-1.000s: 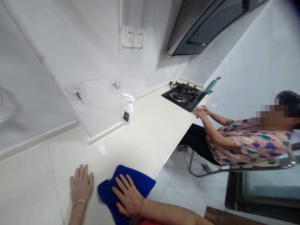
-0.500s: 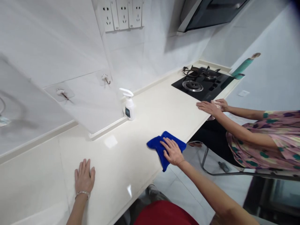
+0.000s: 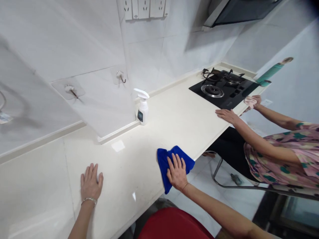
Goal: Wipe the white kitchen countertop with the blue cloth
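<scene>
My right hand point(image 3: 177, 172) lies flat on a blue cloth point(image 3: 163, 160), fingers spread, pressing it against the counter near the front edge. Part of the cloth reaches over that edge. To the left, my left hand point(image 3: 91, 183) rests palm down on the bare countertop point(image 3: 122, 186), holding nothing, its fingers stretched out. A bracelet circles the left wrist. Behind the cloth, a white spray bottle point(image 3: 143, 111) with a dark label stands upright by the wall corner, apart from both hands.
A co-worker point(image 3: 276, 159) sits at the right, one hand flat on the counter, the other holding a pale cloth point(image 3: 250, 102) near the black gas stove point(image 3: 224, 88). Beyond stands a green roll point(image 3: 271, 73). Hooks point(image 3: 72, 91) and sockets point(image 3: 144, 8) are on the wall.
My right hand and the blue cloth have slid left and closer to the front edge. The co-worker's hands have moved apart, the pale cloth going toward the stove's front. My left hand stays put.
</scene>
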A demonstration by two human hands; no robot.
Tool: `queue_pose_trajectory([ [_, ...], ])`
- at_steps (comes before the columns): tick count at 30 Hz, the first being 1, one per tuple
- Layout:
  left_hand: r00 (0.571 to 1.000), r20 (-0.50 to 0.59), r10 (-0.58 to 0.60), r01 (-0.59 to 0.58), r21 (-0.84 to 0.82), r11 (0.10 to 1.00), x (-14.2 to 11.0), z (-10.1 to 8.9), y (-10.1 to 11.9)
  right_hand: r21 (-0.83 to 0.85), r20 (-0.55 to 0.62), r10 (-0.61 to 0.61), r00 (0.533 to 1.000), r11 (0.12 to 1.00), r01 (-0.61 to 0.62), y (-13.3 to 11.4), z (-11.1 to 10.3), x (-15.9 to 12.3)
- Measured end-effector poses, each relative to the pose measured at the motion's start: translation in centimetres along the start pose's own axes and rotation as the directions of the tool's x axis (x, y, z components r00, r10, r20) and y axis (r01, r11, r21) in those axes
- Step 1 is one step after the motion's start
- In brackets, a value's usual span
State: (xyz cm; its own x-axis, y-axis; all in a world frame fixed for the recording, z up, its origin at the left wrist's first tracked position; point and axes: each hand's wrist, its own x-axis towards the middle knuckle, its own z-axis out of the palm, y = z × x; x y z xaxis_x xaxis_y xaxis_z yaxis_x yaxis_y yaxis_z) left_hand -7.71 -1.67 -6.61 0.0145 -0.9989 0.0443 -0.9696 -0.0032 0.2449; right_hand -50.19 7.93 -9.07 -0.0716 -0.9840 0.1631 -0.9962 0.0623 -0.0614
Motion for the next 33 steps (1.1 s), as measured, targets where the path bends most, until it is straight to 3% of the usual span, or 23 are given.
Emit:
queue_pose_trajectory([
  [4, 1.0, -0.013, 0.008, -0.008, -0.009, 1.0, -0.1, 0.0, 0.1, 0.039, 0.052, -0.13, 0.99, 0.991, 0.128, -6.2, 0.0, -2.4],
  [7, 1.0, -0.01, 0.012, -0.013, -0.015, 1.0, -0.1, 0.0, 0.1, 0.079, 0.101, -0.255, 0.962, 0.966, 0.248, -9.4, -0.4, -3.1],
  [13, 0.998, -0.057, 0.037, -0.038, -0.015, 0.999, -0.1, 0.1, 0.1, 0.247, 0.243, -0.404, 0.882, 0.905, 0.347, -15.6, -2.3, -0.8],
  [17, 0.997, -0.059, 0.044, -0.045, -0.014, 0.999, 0.1, 0.1, 0.2, 0.418, 0.182, -0.524, 0.832, 0.807, 0.417, -20.4, -3.3, 0.8],
  [19, 0.998, -0.056, 0.037, -0.038, -0.015, 0.999, 0.2, 0.0, 0.2, 0.464, 0.153, -0.548, 0.822, 0.774, 0.43, -21.4, -3.6, 1.2],
  [23, 0.998, -0.061, 0.027, -0.028, -0.022, 0.999, 0.3, -0.1, 0.3, 0.511, 0.129, -0.573, 0.809, 0.738, 0.441, -19.5, -3.3, 1.7],
  [25, 0.998, -0.056, 0.019, -0.02, -0.028, 0.999, 0.3, -0.2, 0.3, 0.493, 0.113, -0.522, 0.846, 0.768, 0.408, -17.1, -2.7, 2.1],
  [29, 0.999, -0.038, 0.004, -0.005, -0.028, 1.0, 0.2, -0.2, 0.1, 0.333, 0.077, -0.248, 0.966, 0.919, 0.209, -10.8, -1.2, 3.5],
  [31, 0.999, -0.043, 0.004, -0.005, -0.019, 1.0, 0.3, 0.0, -0.1, 0.222, 0.07, -0.074, 0.995, 0.973, 0.057, -7.1, -0.6, 4.5],
  [33, 0.999, -0.049, 0.009, -0.009, -0.01, 1.0, 0.3, 0.2, -0.5, 0.1, 0.058, 0.117, 0.991, 0.987, -0.122, -3.3, -0.2, 5.4],
])
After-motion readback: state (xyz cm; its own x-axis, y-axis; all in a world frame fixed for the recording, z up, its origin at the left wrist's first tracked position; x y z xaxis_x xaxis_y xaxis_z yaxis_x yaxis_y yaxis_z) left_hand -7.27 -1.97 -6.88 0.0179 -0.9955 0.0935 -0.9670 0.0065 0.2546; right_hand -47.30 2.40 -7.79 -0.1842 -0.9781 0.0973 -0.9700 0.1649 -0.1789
